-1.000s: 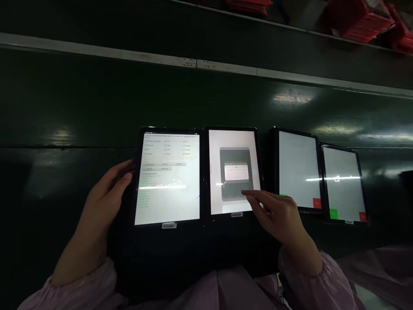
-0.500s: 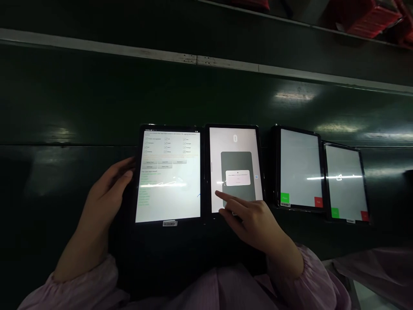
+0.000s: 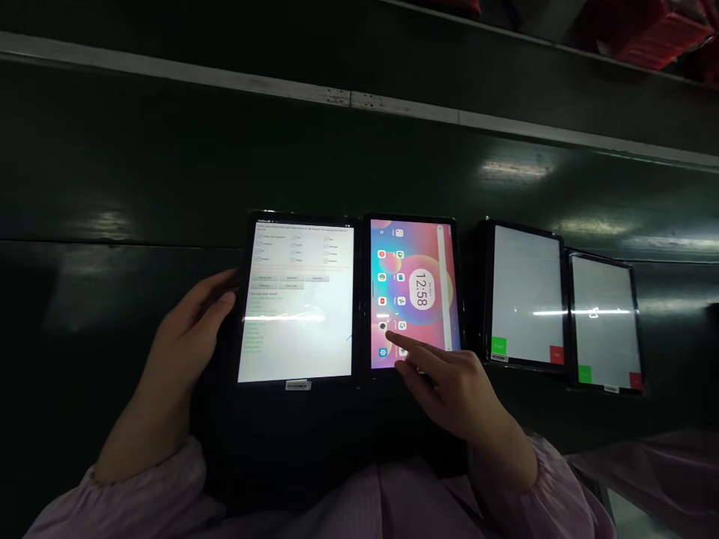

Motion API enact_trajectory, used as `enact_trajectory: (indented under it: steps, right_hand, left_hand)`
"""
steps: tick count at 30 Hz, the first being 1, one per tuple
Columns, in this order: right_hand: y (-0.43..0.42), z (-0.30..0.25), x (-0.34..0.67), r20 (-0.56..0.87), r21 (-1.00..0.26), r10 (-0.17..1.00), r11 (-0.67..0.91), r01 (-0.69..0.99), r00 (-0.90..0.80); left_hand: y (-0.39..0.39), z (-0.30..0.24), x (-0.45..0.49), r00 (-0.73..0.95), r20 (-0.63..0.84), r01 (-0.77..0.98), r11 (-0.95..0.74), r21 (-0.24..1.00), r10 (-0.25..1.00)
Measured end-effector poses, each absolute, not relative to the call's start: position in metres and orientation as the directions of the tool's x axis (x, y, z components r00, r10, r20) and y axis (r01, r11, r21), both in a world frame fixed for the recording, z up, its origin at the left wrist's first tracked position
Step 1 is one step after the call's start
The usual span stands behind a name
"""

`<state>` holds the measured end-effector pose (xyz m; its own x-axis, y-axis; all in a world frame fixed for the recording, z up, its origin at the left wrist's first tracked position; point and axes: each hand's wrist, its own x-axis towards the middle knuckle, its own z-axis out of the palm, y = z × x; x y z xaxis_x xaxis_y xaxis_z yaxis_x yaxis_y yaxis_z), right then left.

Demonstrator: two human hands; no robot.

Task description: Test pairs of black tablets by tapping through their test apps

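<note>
On the dark green bench [image 3: 140,165] stand tablets in a row, with red packs [image 3: 645,37] past the far edge. The second tablet [image 3: 413,292] now shows a clock and bright icons, not a gray box. The open right hand [image 3: 454,389] points at it. The left hand [image 3: 194,318] rests, not gripping, on the first tablet [image 3: 297,299].

Two tablets [image 3: 525,296] stand on my right against a dark green panel [image 3: 393,172], their pale screens crossed by a white streak of glare. Each shows a green button [image 3: 498,346] at lower left and a red button [image 3: 556,355] at lower right. The farther tablet [image 3: 604,322] sits just beside the nearer one, angled slightly, a barcode label [image 3: 610,388] below it. A metal strip [image 3: 348,97] runs across the panel, and red packages [image 3: 645,34] lie on a ledge above.
</note>
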<state>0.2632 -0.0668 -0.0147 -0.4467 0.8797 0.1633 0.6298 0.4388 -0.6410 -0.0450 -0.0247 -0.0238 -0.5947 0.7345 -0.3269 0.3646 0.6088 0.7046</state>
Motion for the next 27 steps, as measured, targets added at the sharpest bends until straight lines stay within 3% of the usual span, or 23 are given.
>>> enact_trajectory:
  steps: [10, 20, 27]
  right_hand:
    - [-0.063, -0.016, 0.264, 0.161, -0.659, 0.876, 0.438, 0.611, -0.454]
    - [0.043, -0.013, 0.238, -0.068, -0.501, 0.935, 0.27, 0.822, -0.348]
    - [0.057, -0.023, 0.237, -0.101, -0.527, 0.948, 0.206, 0.824, -0.302]
  left_hand:
    - [-0.024, -0.021, -0.043, -0.587, -0.344, 0.349, 0.613, 0.709, 0.732]
    - [-0.021, -0.02, -0.045, -0.581, -0.424, 0.288, 0.663, 0.691, 0.695]
    - [-0.026, -0.024, -0.053, -0.492, -0.433, 0.292, 0.612, 0.735, 0.756]
